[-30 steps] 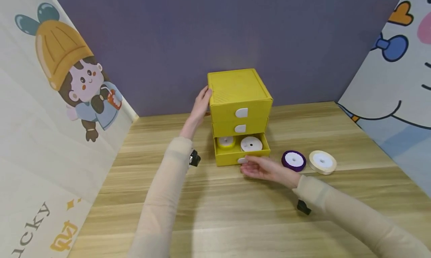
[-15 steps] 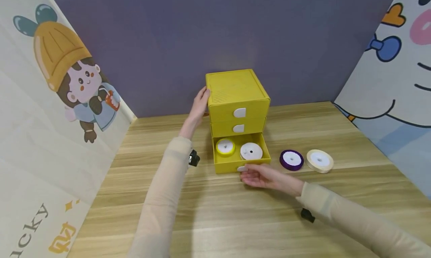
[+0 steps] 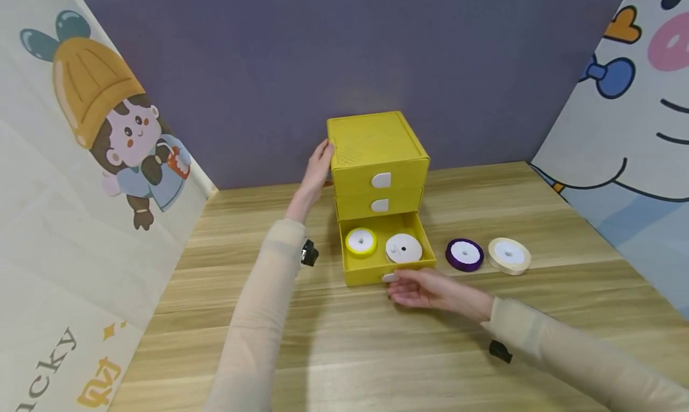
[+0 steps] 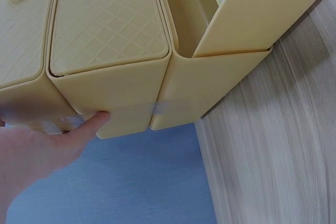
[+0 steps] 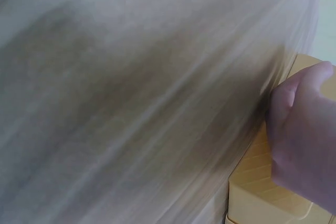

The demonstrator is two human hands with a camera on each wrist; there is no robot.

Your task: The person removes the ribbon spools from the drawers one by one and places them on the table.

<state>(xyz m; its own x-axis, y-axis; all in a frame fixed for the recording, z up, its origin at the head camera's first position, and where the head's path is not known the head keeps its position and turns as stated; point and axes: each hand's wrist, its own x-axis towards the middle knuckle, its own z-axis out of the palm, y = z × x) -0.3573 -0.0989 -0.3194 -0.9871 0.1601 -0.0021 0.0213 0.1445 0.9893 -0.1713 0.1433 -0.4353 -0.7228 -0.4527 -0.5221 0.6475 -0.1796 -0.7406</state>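
Note:
A yellow three-drawer cabinet stands against the back wall, its bottom drawer pulled out. My right hand has its fingers curled at that drawer's white handle, pinching it. In the right wrist view the same hand partly covers the drawer front. Inside the drawer lie a yellow ribbon spool and a white ribbon spool. My left hand rests on the cabinet's left side; in the left wrist view a straight finger of it presses that wall.
On the wooden table, right of the cabinet, lie a purple ribbon spool and a cream ribbon spool, side by side. A dark partition stands behind, with printed panels at both sides.
My right hand has drawn the bottom drawer farther out toward me, and its two spools show fully. My left hand stays against the cabinet's side. The view has shifted slightly.

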